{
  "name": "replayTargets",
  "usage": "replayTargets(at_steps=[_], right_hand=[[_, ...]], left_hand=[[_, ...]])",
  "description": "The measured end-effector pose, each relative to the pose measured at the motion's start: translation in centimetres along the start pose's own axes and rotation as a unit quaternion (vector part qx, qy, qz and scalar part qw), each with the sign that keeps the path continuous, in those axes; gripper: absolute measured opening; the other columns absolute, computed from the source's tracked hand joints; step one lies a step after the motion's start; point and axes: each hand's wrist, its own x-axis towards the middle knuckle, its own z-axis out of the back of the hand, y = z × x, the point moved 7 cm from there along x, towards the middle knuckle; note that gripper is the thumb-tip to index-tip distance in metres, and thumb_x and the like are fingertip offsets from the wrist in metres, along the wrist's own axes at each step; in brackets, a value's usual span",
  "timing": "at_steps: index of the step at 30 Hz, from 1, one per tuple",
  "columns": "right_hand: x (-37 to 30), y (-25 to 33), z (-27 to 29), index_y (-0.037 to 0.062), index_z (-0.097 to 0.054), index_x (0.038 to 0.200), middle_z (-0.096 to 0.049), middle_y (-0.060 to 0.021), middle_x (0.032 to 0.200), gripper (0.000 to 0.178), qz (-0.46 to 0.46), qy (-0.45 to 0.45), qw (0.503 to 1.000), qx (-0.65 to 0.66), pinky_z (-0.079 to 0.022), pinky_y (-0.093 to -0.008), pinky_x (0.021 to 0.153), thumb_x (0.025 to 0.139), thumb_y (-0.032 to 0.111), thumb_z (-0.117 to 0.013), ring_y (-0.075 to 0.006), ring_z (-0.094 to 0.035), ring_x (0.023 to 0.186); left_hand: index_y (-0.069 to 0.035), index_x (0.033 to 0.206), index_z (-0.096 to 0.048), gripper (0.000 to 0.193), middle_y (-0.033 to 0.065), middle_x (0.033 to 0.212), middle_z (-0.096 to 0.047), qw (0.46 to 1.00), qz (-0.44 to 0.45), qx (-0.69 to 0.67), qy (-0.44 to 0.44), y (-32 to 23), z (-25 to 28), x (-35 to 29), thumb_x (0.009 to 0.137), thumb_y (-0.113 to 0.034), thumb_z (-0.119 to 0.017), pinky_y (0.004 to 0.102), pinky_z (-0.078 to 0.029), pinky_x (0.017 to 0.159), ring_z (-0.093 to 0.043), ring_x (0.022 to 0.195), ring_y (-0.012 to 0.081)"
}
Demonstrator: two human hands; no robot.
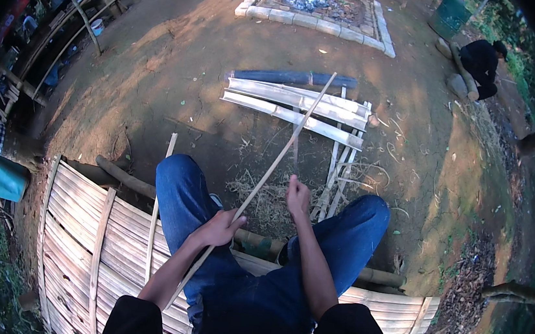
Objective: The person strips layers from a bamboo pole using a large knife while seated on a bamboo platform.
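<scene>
A long, thin bamboo strip slants from beside my left hip up and away to the far right. My left hand is closed around its lower part, above my left thigh. Between my knees, just right of the strip, my right hand is a fist. A narrow, dull blade, seemingly a knife, points forward from that fist; its handle is hidden in the fingers. Thin shavings lie on the ground below both hands.
I sit on a bamboo-slat platform. Split bamboo halves and several strips lie ahead. Farther off is a block-edged fire pit with ash. Another person crouches at the far right, near a green barrel.
</scene>
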Motion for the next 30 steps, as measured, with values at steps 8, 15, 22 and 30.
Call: replayTargets(at_steps=[8,15,22,30], right_hand=[[-2.8,2.9,-2.4,0.0058,-0.049,0.068,-0.045,0.0001,0.050,0.057,-0.070,0.086,0.981,0.159,-0.034,-0.0265,0.038,0.100,0.052,-0.040,-0.0100,-0.043,0.040],[-5.4,11.7,-1.1,0.0033,-0.063,0.074,-0.059,-0.0142,0.061,0.044,0.209,0.210,0.952,-0.080,-0.044,-0.0427,0.054,0.085,0.046,-0.066,-0.0333,-0.060,0.057],[-8.1,14.7,-2.8,0.0053,-0.062,0.070,-0.062,-0.0123,0.061,0.059,0.353,0.240,0.883,-0.194,-0.051,-0.0428,0.055,0.076,0.064,-0.066,-0.0319,-0.065,0.058],[-7.9,15.9,-1.2,0.0062,-0.056,0.065,-0.059,-0.0094,0.058,0.056,0.357,0.209,0.895,-0.165,-0.049,-0.0397,0.052,0.073,0.060,-0.072,-0.0293,-0.063,0.053]], left_hand=[[0.002,0.099,-0.058,0.031,0.0051,0.060,-0.051,0.999,-0.016,-0.037,-0.006,1.4,0.1,-0.2,0.102,-0.027,-0.046,0.0325,-0.043,0.055,-0.051,0.057,0.0115],[0.004,0.097,-0.057,0.030,0.0171,0.065,-0.057,0.999,0.007,-0.024,-0.019,0.8,-0.3,0.6,0.100,-0.025,-0.051,0.0414,-0.045,0.062,-0.057,0.060,0.0276],[0.001,0.110,-0.061,0.023,0.0210,0.075,-0.063,0.988,-0.111,0.056,-0.093,0.5,1.0,-0.3,0.098,-0.015,-0.049,0.0446,-0.049,0.072,-0.064,0.075,0.0398],[0.001,0.102,-0.056,0.015,0.0062,0.067,-0.058,0.998,-0.022,-0.007,-0.059,0.5,0.9,-1.2,0.098,-0.010,-0.047,0.0308,-0.046,0.056,-0.060,0.059,0.0141]])
